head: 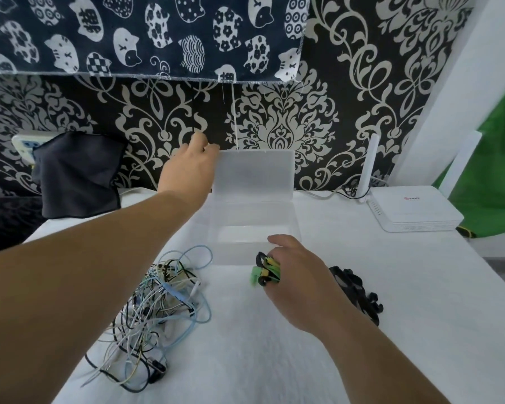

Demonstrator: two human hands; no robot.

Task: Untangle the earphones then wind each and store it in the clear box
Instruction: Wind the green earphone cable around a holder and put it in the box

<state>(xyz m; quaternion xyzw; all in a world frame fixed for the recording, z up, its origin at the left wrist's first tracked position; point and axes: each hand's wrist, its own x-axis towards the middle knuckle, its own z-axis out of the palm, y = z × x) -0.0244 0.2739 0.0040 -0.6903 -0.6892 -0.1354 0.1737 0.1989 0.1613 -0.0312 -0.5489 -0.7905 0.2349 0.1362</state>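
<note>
Clear box [254, 217] sits centre on the white cloth [274, 360], lid [254, 173] standing upright along its 12 o'clock edge. Left hand [187, 170] grips the lid's top-left corner. Right hand [298, 281] is curled round a wound green-and-black earphone bundle [264, 271], just outside the box's front wall at 5 o'clock. Tangled earphones [158, 310] lie at the box's 7 o'clock, black pile [353, 290] at 4 o'clock, router [405, 211] at 2 o'clock.

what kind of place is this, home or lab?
Likely a home room: patterned wallpaper, a cat-print cloth hung on it, and a white router on the white-covered table.
</note>
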